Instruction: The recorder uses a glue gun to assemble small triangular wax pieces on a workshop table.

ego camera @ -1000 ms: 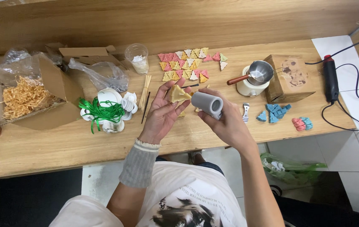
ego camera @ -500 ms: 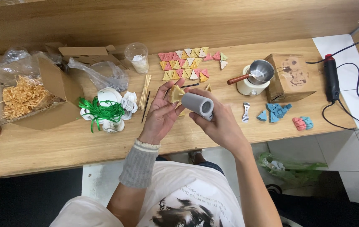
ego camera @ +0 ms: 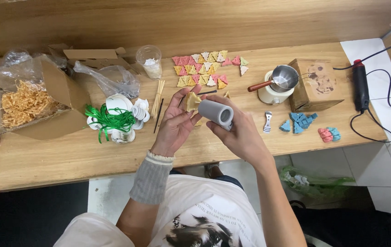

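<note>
My left hand (ego camera: 175, 123) holds a small yellow tree-shaped piece (ego camera: 191, 101) by its fingertips above the wooden table (ego camera: 67, 155). My right hand (ego camera: 241, 132) grips a grey cylinder-shaped tool (ego camera: 216, 113), its inner end held against the yellow piece. Several more tree-shaped pieces (ego camera: 204, 68) in pink, orange, yellow and white lie in rows just beyond my hands.
An open cardboard box of straw filling (ego camera: 26, 103) sits at the left. Green ribbon and white tags (ego camera: 115, 120), thin sticks (ego camera: 159, 93), a plastic cup (ego camera: 150, 60), a small metal pot on a white base (ego camera: 280, 82), a brown box (ego camera: 316, 84), blue pieces (ego camera: 298, 121), and a corded tool (ego camera: 360, 84) lie around.
Both hands have shifted slightly left and nearer the table's far side, with the grey tool staying against the yellow piece.
</note>
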